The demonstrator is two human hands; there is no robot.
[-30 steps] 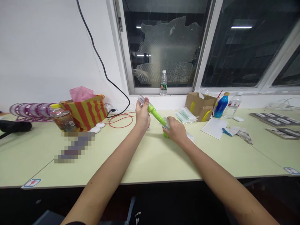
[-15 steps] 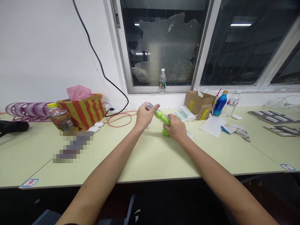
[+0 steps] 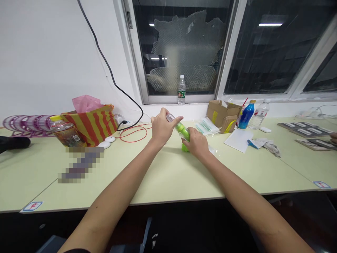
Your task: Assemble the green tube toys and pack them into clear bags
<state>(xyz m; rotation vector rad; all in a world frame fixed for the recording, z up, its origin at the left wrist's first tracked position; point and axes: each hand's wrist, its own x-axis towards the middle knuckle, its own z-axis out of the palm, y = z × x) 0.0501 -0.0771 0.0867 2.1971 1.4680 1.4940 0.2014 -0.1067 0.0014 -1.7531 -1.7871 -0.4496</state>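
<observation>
Over the middle of the pale green table [image 3: 168,175], a clear tube with bright green contents [image 3: 182,129] is held tilted between my two hands. My left hand [image 3: 161,129] grips its upper left end, thumb along the top. Around the lower right end my right hand [image 3: 197,141] is closed. A green piece [image 3: 185,148] rests on the table just under my right hand, partly hidden by it. Clear plastic wrap [image 3: 212,150] lies beside my right wrist.
Behind stand a cardboard box [image 3: 223,116], a blue bottle [image 3: 246,114] and a clear bottle [image 3: 260,114]. White paper [image 3: 239,140] and gloves [image 3: 264,146] lie right. At left are a striped bag [image 3: 92,124] and a yellow-capped bottle [image 3: 67,133]. Another person's fingers [image 3: 334,137] show at the right edge.
My left hand has shifted its grip at the tube's upper end, its fingers now raised higher over it. Another person's fingers have appeared at the right edge. The view has shifted slightly.
</observation>
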